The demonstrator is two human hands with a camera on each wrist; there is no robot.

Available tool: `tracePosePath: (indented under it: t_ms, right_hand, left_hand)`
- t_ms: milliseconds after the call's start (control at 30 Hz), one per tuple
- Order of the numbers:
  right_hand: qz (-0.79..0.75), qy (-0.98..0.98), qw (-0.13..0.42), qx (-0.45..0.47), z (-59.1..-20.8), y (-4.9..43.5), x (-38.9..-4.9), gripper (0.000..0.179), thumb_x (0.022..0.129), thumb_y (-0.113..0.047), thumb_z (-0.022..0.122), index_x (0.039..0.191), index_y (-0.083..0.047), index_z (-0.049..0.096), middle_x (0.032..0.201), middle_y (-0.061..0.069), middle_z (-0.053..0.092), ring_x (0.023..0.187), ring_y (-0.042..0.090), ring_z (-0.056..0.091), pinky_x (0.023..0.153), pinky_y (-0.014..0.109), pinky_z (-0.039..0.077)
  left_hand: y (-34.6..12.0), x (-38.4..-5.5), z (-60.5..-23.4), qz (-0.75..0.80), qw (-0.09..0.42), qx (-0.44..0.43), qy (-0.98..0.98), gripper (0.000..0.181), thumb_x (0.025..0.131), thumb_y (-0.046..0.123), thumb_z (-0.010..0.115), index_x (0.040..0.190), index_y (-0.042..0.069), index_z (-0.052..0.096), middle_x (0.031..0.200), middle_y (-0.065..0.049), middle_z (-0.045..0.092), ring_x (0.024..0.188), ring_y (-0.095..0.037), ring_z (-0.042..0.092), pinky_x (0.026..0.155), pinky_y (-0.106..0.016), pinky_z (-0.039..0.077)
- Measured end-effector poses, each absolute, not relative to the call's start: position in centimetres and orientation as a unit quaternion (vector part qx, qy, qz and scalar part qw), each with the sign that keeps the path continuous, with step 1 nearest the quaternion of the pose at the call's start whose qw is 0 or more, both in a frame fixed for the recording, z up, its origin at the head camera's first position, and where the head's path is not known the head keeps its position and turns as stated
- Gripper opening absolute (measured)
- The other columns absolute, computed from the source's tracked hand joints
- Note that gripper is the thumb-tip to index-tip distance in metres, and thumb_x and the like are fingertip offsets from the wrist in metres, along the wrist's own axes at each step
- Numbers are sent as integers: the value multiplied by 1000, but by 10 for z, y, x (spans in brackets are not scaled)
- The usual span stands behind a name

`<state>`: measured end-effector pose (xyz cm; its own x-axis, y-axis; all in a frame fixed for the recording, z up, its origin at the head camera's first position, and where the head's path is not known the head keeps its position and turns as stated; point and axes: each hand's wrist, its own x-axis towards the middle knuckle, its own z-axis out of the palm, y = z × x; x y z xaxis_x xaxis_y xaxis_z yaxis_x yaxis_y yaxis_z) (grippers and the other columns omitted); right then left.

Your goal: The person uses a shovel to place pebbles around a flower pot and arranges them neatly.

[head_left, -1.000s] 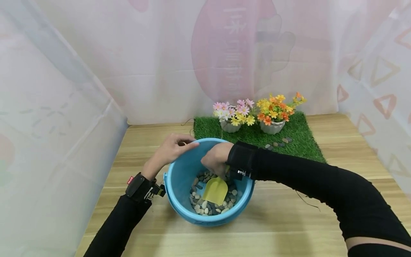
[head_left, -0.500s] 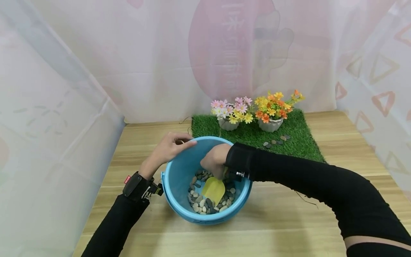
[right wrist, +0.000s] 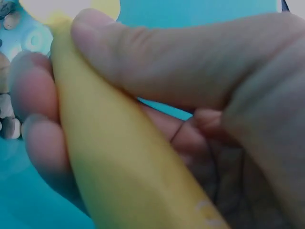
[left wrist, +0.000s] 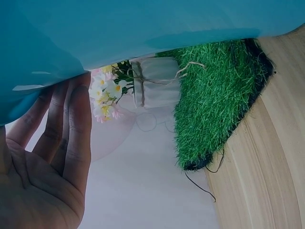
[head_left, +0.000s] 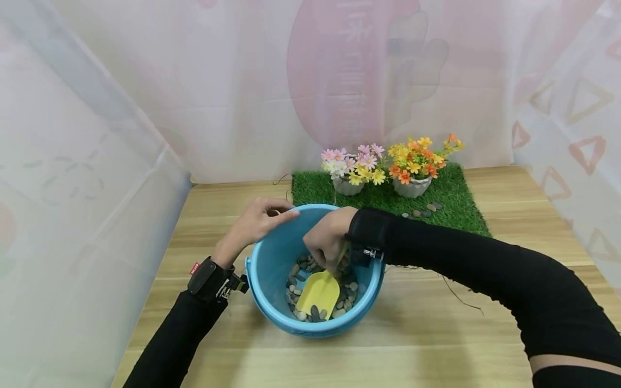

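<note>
A blue bucket point(head_left: 269, 264) stands on the wooden table. My left hand point(head_left: 257, 221) holds its far-left rim, thumb over the edge; in the left wrist view the fingers point(left wrist: 76, 124) lie against the bucket's outer wall. Inside the bucket, my right hand point(head_left: 327, 237) grips a yellow toy shovel point(head_left: 317, 288) by its handle. The right wrist view has thumb and fingers wrapped around that handle point(right wrist: 114, 143). The blade points down toward me among grey and white pebbles point(head_left: 295, 269) on the bucket floor. A few stones point(head_left: 315, 313) show at the blade's front edge.
Behind the bucket lies a green artificial grass mat point(head_left: 461, 199). It carries a pot of pink and yellow flowers point(head_left: 350, 180), a pot of orange and yellow flowers point(head_left: 412, 183) and several pebbles point(head_left: 426, 213). Printed curtains point(head_left: 233, 108) enclose the table point(head_left: 427, 312).
The shovel blade has shifted slightly left and toward me in the bucket, and stones now show at its front edge. The right hand has lifted a little; the left hand keeps its hold.
</note>
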<state>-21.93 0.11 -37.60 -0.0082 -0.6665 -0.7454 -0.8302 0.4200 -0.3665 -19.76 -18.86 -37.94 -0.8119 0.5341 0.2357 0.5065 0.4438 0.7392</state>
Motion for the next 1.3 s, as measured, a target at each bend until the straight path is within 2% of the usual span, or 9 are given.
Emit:
tracePosePath:
  t_ms: [167,333,433,700,800,1033,1300]
  right_hand:
    - [67,696,472,-536,-377,3,-227,26,88,-27,63,64,-21,70,64,-5,64,59,13,61,57,27,47]
    - [15,678,480,-556,-380,6,-239,22,89,-33,61,74,-22,73,70,-6,66,62,14,61,61,29,50]
    - [-14,669,491,-558,-379,7,-243,18,89,-34,62,80,-23,74,73,-7,66,65,14,62,63,28,51]
    - [-56,677,509,-529,-374,16,-241,13,87,-34,64,85,-24,73,76,-5,67,68,15,64,65,28,52]
    - [-77,678,509,-524,-360,22,-234,12,88,-30,63,85,-23,73,77,-3,67,68,15,63,66,28,52]
    - [-124,654,528,-527,-312,32,-213,18,93,-19,56,85,-17,72,80,10,67,68,25,62,66,32,52]
    - [-151,639,536,-531,-308,40,-215,18,94,-20,55,88,-16,71,80,8,67,67,23,63,65,34,53]
  left_hand:
    - [-188,-198,-381,432,20,300,851,19,91,37,58,98,23,69,88,9,65,73,-9,62,63,-31,52]
    - [-189,-198,-380,439,27,300,846,18,92,34,58,99,22,69,89,8,65,73,-10,62,63,-32,52]
    - [-190,-199,-378,439,27,306,844,17,92,32,58,99,21,69,89,7,65,73,-10,62,63,-32,52]
    - [-188,-197,-377,432,24,299,850,18,91,33,59,98,21,69,88,7,65,75,-9,61,65,-32,52]
    - [-187,-197,-377,432,25,300,850,17,92,33,58,97,22,69,87,8,65,75,-9,61,65,-32,52]
    - [-187,-198,-377,434,23,300,849,17,92,33,58,97,21,69,86,8,65,75,-9,61,65,-32,52]
    - [-186,-197,-377,434,21,299,849,19,91,32,59,97,17,70,85,6,65,73,-10,61,64,-33,52]
